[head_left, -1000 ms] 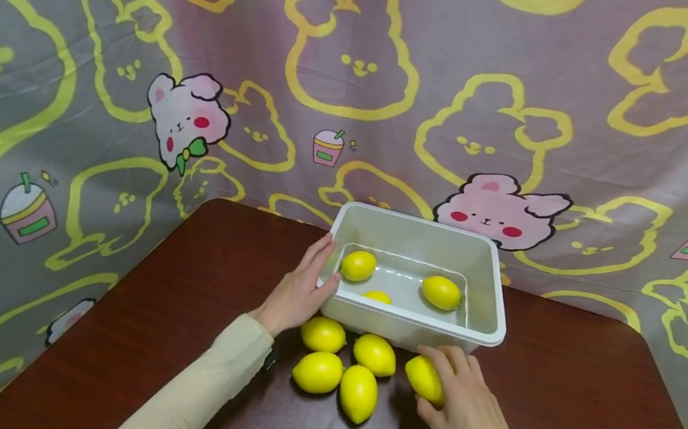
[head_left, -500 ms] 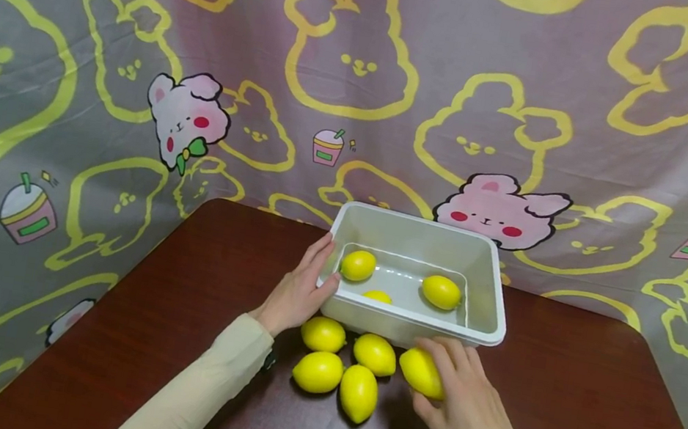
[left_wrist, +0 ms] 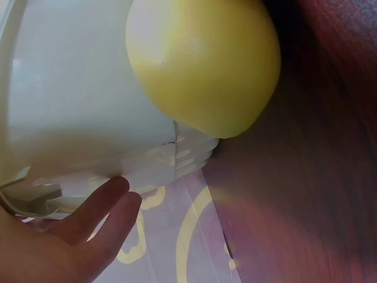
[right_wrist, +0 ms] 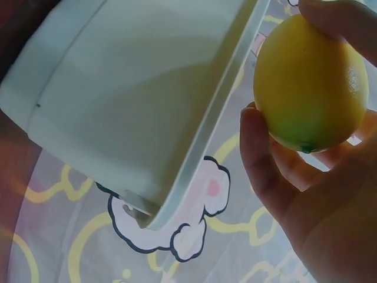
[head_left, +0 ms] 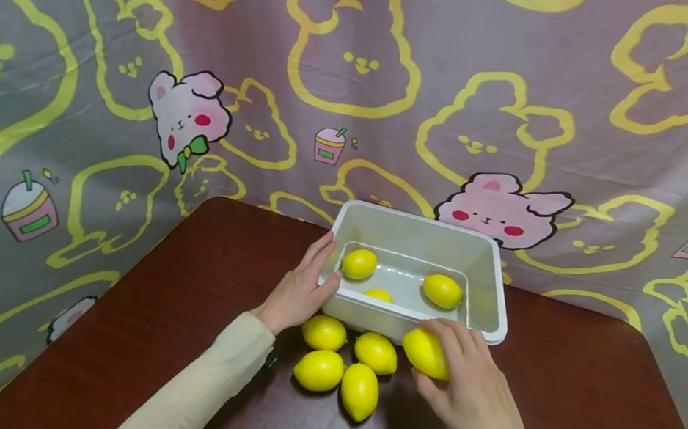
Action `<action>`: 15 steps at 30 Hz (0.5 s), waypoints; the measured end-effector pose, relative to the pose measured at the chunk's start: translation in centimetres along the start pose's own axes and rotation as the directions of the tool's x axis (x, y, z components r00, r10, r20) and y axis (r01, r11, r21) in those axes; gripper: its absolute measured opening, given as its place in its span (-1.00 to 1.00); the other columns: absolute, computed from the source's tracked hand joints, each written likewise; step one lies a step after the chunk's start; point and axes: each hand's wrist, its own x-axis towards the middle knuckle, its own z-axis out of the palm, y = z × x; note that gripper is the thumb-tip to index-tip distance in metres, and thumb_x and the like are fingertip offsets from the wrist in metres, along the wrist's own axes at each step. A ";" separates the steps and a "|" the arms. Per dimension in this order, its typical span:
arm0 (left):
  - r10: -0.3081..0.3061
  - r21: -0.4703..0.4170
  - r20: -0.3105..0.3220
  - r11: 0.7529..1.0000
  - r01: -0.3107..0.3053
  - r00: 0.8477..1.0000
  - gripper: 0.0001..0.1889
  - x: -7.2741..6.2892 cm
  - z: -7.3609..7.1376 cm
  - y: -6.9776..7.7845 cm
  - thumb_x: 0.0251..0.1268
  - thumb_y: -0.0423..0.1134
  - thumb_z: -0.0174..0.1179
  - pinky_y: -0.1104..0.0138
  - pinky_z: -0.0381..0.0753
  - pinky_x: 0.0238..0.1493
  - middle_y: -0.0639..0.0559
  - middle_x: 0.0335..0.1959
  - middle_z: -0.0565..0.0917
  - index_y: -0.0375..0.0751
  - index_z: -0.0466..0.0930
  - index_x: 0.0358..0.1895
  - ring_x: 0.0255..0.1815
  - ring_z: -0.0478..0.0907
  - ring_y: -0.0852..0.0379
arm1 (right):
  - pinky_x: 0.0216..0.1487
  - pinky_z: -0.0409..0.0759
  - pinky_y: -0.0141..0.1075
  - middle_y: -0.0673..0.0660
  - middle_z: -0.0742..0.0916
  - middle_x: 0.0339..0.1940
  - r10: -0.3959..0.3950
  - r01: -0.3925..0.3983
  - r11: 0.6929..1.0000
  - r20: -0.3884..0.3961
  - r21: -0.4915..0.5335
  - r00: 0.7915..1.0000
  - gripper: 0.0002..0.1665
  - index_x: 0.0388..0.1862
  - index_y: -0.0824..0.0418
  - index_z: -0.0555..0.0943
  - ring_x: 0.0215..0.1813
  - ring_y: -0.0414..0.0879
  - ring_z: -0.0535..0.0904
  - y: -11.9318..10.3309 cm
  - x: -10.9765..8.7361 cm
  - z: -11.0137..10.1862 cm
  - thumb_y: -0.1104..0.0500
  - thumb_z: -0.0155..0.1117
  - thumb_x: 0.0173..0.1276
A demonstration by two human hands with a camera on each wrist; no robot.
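Observation:
In the head view a pale plastic bin point(head_left: 408, 320) stands at the back of the table with 3 lemons in sight inside; one is a lemon point(head_left: 442, 291) on the right. My left hand point(head_left: 298, 289) rests against its front left corner, and in the left wrist view the fingers point(left_wrist: 109, 203) lie nearly straight along its outer wall. My right hand point(head_left: 470, 385) grips a lemon point(head_left: 425, 353) between thumb and fingers, just in front of the bin's front wall. The right wrist view has this held lemon point(right_wrist: 312, 82) beside the bin's rim point(right_wrist: 203, 127).
Several loose lemons lie bunched on the dark wooden table point(head_left: 590, 399) before the bin, among them a lemon point(head_left: 360, 392) nearest the front. A patterned cloth point(head_left: 363, 84) hangs behind the table and along its sides.
My right hand has closed on the lemon, lifted it from the table and moved it up toward the bin's front rim. The left hand has stayed at the bin's corner.

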 end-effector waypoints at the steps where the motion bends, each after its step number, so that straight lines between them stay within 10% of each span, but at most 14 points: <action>1: -0.002 -0.002 -0.001 1.000 0.002 1.000 -0.36 0.0 0.0 0.0 0.49 -0.04 -0.05 0.05 0.55 -0.01 0.15 0.56 -0.01 -0.17 0.08 0.54 -0.30 0.59 -0.05 | -0.27 0.56 -0.12 0.05 0.56 0.09 -0.010 0.010 1.000 -0.015 -0.001 1.000 -0.23 0.19 0.13 0.48 -0.01 -0.03 0.41 0.1 0.1 -0.1 0.13 0.55 -0.06; 15: -0.006 0.001 0.015 1.000 0.006 1.000 -0.33 -0.1 -0.1 0.1 0.49 0.07 -0.12 0.07 0.52 0.07 0.18 0.57 -0.04 -0.11 0.04 0.55 -0.15 0.60 -0.07 | -0.20 0.55 0.00 0.17 0.54 0.13 -0.080 0.082 0.997 -0.140 0.007 0.987 -0.28 0.14 0.18 0.53 0.04 0.12 0.44 1.1 1.2 -0.9 0.26 0.49 -0.11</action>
